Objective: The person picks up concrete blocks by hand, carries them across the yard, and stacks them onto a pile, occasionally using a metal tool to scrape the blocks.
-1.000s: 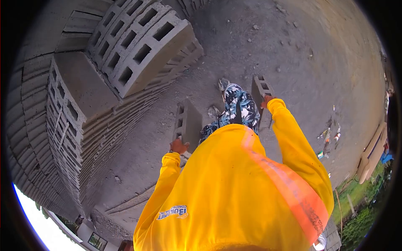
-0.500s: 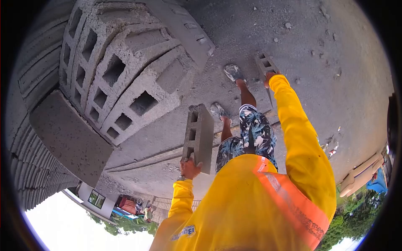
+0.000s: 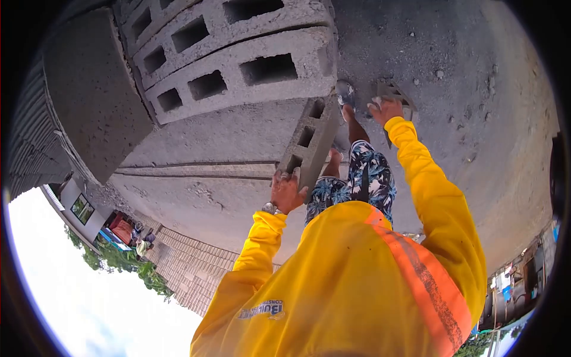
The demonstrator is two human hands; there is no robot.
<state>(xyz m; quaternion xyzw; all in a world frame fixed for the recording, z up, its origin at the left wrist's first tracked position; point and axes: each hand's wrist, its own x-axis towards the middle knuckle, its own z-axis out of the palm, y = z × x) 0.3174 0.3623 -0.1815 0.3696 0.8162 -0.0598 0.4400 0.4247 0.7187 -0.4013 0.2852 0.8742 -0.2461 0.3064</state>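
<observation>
My left hand (image 3: 288,190), with a watch at the wrist, is closed on the near end of a grey hollow concrete block (image 3: 310,143). The block is tilted, its row of holes facing me, and its far end is close to the stacked blocks. My right hand (image 3: 385,110) is to the right of my legs, fingers curled round the edge of another hollow block (image 3: 397,93). The hand hides part of that second block.
Large stacked hollow blocks (image 3: 238,89) fill the upper left. Beside them stands a dark flat slab (image 3: 95,95). My legs and shoes are between the two held blocks. Stones lie on the ground (image 3: 452,119); a building (image 3: 80,205) shows lower left.
The stack now appears nearer and higher in view. The left block has moved up and right, tilting towards the stack. My right hand and its block have shifted slightly; both blocks stay held.
</observation>
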